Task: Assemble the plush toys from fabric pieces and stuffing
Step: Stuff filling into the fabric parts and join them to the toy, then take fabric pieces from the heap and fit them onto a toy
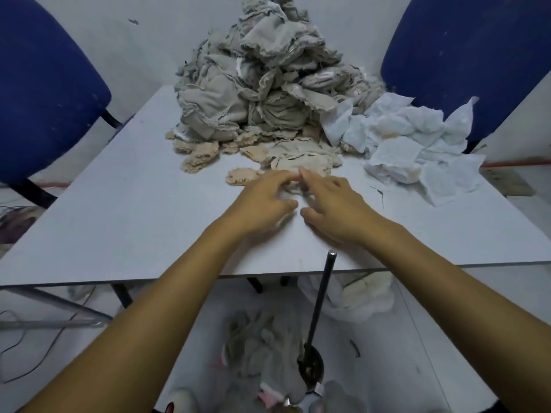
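Two hands (pixel 264 201) (pixel 334 204), two blue chairs (pixel 44 84)

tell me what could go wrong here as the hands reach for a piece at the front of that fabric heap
1. The tall grey fabric pile leans over the loose pieces at its foot; tugging one may bring it sliding down.
2. The left hand and right hand crowd one small piece, so fingers could snag neighbouring pieces.
3. The upright black rod stands beside the right forearm and could get knocked.

Light was soft and even, shadows were faint, hands (pixel 265 201) looked a bit blurry, edges of the view bent outward.
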`<state>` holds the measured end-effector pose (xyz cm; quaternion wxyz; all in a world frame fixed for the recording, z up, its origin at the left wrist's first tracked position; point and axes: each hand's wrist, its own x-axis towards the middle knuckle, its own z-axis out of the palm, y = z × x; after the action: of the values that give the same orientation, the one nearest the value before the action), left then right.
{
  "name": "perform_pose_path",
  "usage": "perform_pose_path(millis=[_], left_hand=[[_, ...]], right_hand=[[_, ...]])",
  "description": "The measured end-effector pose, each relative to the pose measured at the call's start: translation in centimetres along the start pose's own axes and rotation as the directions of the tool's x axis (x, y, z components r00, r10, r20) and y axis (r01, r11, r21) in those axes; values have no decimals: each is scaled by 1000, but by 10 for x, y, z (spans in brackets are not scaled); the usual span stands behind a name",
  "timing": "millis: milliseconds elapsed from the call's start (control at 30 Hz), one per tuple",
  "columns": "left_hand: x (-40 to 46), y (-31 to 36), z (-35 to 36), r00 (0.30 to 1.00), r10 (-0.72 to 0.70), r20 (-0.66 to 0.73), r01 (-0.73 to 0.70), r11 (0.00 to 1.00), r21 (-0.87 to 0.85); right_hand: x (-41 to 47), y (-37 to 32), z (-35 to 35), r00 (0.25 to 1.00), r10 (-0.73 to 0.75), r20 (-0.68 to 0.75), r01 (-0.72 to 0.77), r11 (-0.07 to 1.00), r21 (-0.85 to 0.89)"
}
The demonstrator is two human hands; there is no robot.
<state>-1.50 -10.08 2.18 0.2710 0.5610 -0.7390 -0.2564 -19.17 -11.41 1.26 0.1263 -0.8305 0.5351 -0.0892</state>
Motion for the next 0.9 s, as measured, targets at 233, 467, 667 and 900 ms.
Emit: perform_pose_path(millis=[233, 467, 667, 900], left_hand=[[1, -7, 7, 995, 18, -102, 17, 945, 327], [-7, -1, -7, 996, 79, 44, -88, 964, 250], [-14, 22, 0, 993, 23, -115, -1, 982, 187], [-13, 22, 4, 987, -82, 135, 49, 972, 231]], right_hand=[[-1, -11, 3, 966, -48, -255, 61, 997, 46], [-16, -1, -17, 945, -145, -292, 200, 965, 168], [-16, 11, -16, 974, 44, -223, -83, 983, -166], [-17, 10, -21, 966, 10, -257, -5, 1000, 22]])
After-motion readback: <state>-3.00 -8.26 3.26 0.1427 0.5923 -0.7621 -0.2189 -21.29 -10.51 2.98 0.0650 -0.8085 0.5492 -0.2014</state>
